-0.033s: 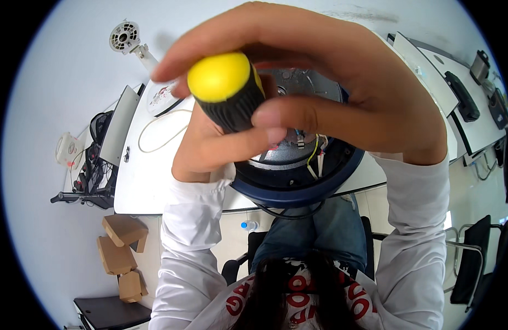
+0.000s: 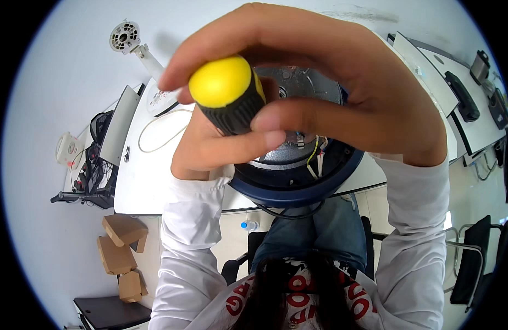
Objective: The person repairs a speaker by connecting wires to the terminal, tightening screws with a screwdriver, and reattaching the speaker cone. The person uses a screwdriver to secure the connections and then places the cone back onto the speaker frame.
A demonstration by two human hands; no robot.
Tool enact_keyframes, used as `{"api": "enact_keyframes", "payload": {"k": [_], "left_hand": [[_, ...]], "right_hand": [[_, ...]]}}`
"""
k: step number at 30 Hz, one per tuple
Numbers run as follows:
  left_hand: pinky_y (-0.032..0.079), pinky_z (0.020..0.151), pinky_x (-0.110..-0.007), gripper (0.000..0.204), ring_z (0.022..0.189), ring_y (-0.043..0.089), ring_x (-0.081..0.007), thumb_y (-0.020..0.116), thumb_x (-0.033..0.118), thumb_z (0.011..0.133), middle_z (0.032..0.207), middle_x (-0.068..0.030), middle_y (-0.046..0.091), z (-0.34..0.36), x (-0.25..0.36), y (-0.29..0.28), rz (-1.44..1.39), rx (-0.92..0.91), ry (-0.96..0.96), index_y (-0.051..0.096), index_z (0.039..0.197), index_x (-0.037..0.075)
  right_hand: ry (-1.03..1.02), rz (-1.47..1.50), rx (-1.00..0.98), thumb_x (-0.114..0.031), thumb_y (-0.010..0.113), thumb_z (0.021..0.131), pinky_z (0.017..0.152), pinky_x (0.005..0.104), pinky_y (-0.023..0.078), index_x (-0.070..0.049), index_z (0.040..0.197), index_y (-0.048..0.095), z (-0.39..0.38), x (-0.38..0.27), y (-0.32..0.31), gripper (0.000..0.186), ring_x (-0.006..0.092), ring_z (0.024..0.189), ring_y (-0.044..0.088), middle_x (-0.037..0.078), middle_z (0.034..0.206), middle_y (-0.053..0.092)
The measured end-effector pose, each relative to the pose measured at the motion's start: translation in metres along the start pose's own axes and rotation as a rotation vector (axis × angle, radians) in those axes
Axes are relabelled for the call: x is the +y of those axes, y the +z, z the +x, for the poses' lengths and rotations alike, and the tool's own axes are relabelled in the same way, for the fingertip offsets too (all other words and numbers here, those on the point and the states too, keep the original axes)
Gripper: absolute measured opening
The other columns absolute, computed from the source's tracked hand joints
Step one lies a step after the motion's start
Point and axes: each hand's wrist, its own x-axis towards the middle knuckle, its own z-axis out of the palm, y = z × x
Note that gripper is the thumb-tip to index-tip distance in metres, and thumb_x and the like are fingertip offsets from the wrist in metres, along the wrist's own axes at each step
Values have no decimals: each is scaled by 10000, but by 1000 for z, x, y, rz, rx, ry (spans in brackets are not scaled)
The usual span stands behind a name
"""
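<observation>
A yellow-and-black screwdriver handle (image 2: 220,82) points up toward me, its shaft hidden under my hands. My right hand (image 2: 355,91) curls over and around it, thumb pressed to its side. Below, my left hand (image 2: 207,151) is closed around the handle's lower part, its thumb lying across toward the middle; its other fingers are largely hidden. Under both hands is a round dark-blue appliance housing (image 2: 295,192) with a metal plate (image 2: 279,157) inside. Loose white and yellow-green wires (image 2: 314,162) with connectors lie at its right side.
A white table (image 2: 144,192) carries a cable (image 2: 154,148) and a white stand (image 2: 147,61) at back left. A side desk (image 2: 465,135) with black devices is right. Cardboard boxes (image 2: 114,253), a bottle (image 2: 249,225) and a chair (image 2: 465,261) are on the floor.
The screwdriver handle has shifted very slightly down, and my right hand's fingertips have moved a little down and to the right with it. Everything else looks the same.
</observation>
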Motion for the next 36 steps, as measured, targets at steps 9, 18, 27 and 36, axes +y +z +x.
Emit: {"api": "enact_keyframes", "payload": {"k": [9, 18, 27, 36], "left_hand": [[445, 642, -238, 356, 720, 549, -110, 718, 146, 633, 812, -31, 572, -5, -5, 12, 344, 140, 207, 544, 918, 23], [404, 597, -238, 284, 697, 509, -93, 746, 60, 682, 805, -23, 558, -1, -16, 20, 208, 155, 114, 539, 876, 39], [419, 579, -220, 268, 646, 523, -102, 765, 73, 626, 709, -2, 555, 2, 7, 7, 179, -68, 85, 571, 804, 23], [412, 598, -249, 223, 666, 490, -97, 731, 113, 703, 689, 12, 510, -6, -4, 45, 362, 367, 67, 525, 743, 40]], "right_hand": [[-9, -25, -3, -130, 610, 806, 632, 316, 429, -91, 1132, 517, -12, -4, 1, 341, 205, 695, 550, 89, 786, 562], [-9, -17, -24, -119, 623, 782, 543, 317, 433, -119, 1106, 548, -15, -11, -2, 333, 213, 596, 557, 81, 704, 568], [-16, -3, 56, -144, 702, 690, 542, 318, 436, -104, 968, 573, -14, -16, -7, 308, 240, 601, 561, 52, 681, 584], [-2, -370, 184, -254, 769, 628, 579, 305, 453, -30, 949, 502, -19, -28, 4, 474, 276, 664, 588, 105, 801, 607]]}}
